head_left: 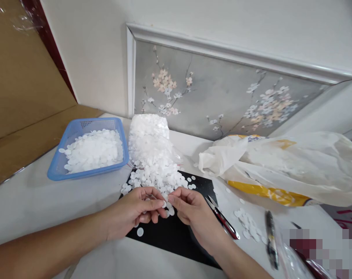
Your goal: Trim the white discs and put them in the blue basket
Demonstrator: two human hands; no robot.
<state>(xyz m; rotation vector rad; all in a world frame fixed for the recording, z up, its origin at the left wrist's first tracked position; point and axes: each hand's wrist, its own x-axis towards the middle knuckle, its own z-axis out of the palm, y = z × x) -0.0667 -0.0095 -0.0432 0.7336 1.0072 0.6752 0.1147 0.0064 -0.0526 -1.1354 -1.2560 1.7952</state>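
Over a black mat (176, 238), my left hand (137, 211) pinches a small white disc (164, 204) between thumb and finger. My right hand (193, 211) is closed in a pinch close beside it, its fingertips near the disc; whatever it may hold is too small to make out. Behind both hands, a heap of white discs (161, 176) spills from a clear plastic bag (149, 131) onto the mat. One loose disc (140, 231) lies on the mat below my left hand.
A blue basket (52, 168) filled with white discs stands at the left. Red-handled snips (222, 219) lie beside my right hand, with a small group of discs (248, 224) and a pen (271, 238) further right. A white-and-yellow plastic bag (280, 166) sits behind them, before a framed floral panel (199, 104).
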